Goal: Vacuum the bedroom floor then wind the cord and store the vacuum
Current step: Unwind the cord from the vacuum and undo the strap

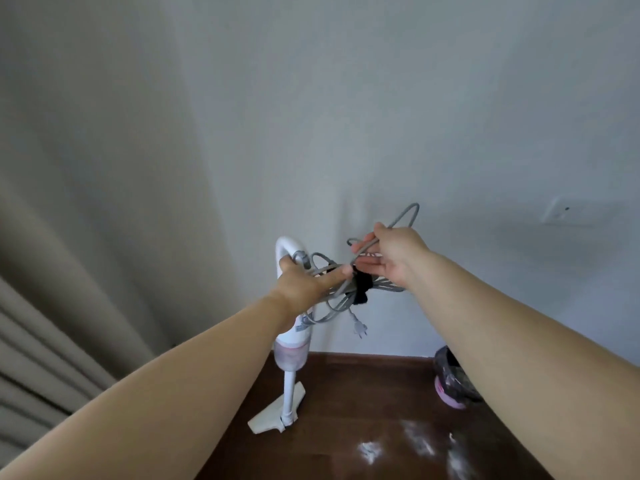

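Note:
A white stick vacuum (pixel 291 344) stands upright against the grey wall, its floor head (pixel 273 417) on the dark wood floor. My left hand (pixel 304 280) grips the vacuum's curved handle and the grey cord (pixel 341 301) bundled there. A black strap (pixel 362 285) wraps the bundle. My right hand (pixel 389 256) pinches a loose loop of the cord, which arcs up above it. The cord's plug (pixel 360 330) dangles below the bundle.
Beige curtains (pixel 52 306) hang at the left. A pink bin lined with a dark bag (pixel 450 382) sits on the floor at the right. White patches (pixel 370 450) mark the floor in front. A wall socket (pixel 568 211) is at the right.

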Demonstrator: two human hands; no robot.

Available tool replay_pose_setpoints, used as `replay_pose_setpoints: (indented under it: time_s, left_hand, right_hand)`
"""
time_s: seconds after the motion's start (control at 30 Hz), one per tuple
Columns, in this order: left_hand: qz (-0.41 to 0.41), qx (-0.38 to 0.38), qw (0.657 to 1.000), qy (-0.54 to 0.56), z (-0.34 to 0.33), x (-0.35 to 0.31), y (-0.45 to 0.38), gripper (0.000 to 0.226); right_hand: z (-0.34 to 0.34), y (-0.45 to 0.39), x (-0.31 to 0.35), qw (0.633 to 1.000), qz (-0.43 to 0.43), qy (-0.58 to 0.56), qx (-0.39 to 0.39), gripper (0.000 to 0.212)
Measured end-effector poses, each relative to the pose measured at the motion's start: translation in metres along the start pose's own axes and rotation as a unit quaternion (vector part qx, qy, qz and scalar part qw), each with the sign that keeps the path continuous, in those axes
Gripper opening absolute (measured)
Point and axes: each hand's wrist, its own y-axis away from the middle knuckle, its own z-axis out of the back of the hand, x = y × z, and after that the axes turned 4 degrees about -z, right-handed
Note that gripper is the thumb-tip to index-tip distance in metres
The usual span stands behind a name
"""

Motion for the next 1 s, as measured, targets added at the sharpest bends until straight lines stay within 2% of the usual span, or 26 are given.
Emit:
replay_pose_setpoints:
  time_s: [0.07,0.17,0.27,0.33,0.4,0.43,0.6,0.67,0.73,0.77,0.8,0.87,1.0]
  left_hand:
    - [-0.013,-0.016,0.999,-0.045,-0.009,0.004,0.0,0.087]
    - [-0.021,-0.053,0.998,-0.031,-0.014,0.009,-0.006,0.047]
    - [-0.016,-0.076,0.997,-0.03,-0.013,0.011,-0.009,0.03]
    - [-0.006,-0.087,0.996,-0.032,-0.009,0.011,-0.011,0.025]
    - [0.005,-0.086,0.996,-0.029,-0.005,0.011,-0.013,0.024]
    - [0.008,-0.088,0.996,-0.027,-0.002,0.011,-0.015,0.024]
    - [0.023,-0.066,0.998,-0.01,0.008,0.009,-0.016,0.021]
    - [0.024,-0.056,0.998,0.002,0.009,0.009,-0.014,0.02]
    - [0.016,-0.049,0.999,-0.015,0.009,0.009,-0.012,0.022]
    - [0.011,-0.048,0.998,-0.029,0.009,0.009,-0.01,0.022]
    - [0.007,-0.048,0.998,-0.037,0.01,0.009,-0.009,0.023]
    - [-0.004,-0.047,0.998,-0.05,0.011,0.009,-0.008,0.023]
    - [-0.011,-0.045,0.997,-0.069,0.016,0.009,-0.008,0.024]
  right_hand:
    - [-0.001,0.001,-0.002,1.0,0.01,0.002,0.001,0.04]
    - [0.001,0.0,-0.002,0.999,0.015,-0.008,0.033,0.037]
    - [0.004,-0.005,-0.006,0.996,0.022,-0.017,0.085,0.027]
    - [0.009,-0.011,-0.014,0.996,0.032,0.065,0.049,0.013]
    - [0.019,-0.018,-0.025,0.985,0.033,0.171,-0.014,0.014]
    - [0.023,-0.02,-0.031,0.975,0.031,0.218,-0.02,0.016]
    - [0.013,-0.031,-0.05,0.942,0.056,0.317,0.099,0.034]
    - [0.003,-0.038,-0.052,0.91,0.101,0.392,0.087,0.034]
    - [-0.004,-0.042,-0.052,0.851,0.176,0.494,0.035,0.034]
    - [-0.008,-0.043,-0.052,0.832,0.211,0.513,0.024,0.034]
    - [-0.011,-0.044,-0.05,0.833,0.219,0.507,0.037,0.034]
    - [-0.014,-0.044,-0.047,0.845,0.175,0.496,0.093,0.034]
    - [-0.015,-0.044,-0.039,0.833,0.056,0.523,0.173,0.032]
